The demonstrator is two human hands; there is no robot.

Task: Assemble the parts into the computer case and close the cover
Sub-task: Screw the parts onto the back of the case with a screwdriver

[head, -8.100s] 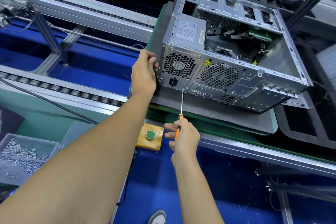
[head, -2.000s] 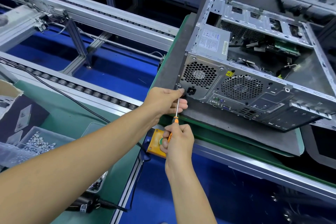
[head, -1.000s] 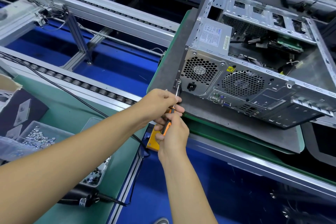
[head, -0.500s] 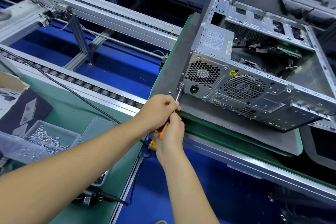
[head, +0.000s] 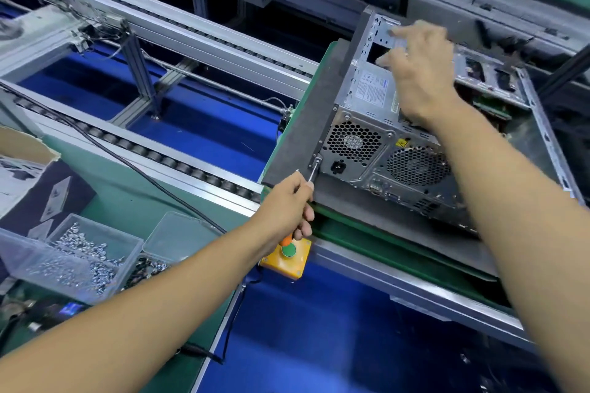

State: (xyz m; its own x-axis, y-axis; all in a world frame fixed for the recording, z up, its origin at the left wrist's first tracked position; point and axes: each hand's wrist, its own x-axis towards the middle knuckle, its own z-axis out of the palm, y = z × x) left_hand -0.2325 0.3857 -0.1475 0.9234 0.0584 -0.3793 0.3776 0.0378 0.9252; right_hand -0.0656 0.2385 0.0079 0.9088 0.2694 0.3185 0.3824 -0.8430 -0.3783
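Observation:
The open metal computer case (head: 367, 150) lies on a dark grey board (head: 306, 124) on the green conveyor pallet, its rear panel facing me. My left hand (head: 287, 204) grips an orange-handled screwdriver (head: 314, 169), whose tip sits at the lower left corner of the rear panel. My right hand (head: 418, 73) is blurred, with fingers spread. It hovers over the labelled power supply (head: 373, 89) and the case's upper left frame edge. Cables and a green circuit board show inside the case behind my right arm.
A yellow box with a green button (head: 289, 250) sits under my left hand. Clear bins of screws (head: 79, 252) stand at the lower left, with a cardboard box behind them. A roller conveyor (head: 159, 156) and a black cable (head: 143, 175) cross the left side.
My right hand let go of the screwdriver and rose to the top of the case. My left hand, which steadied the shaft, now holds the screwdriver alone.

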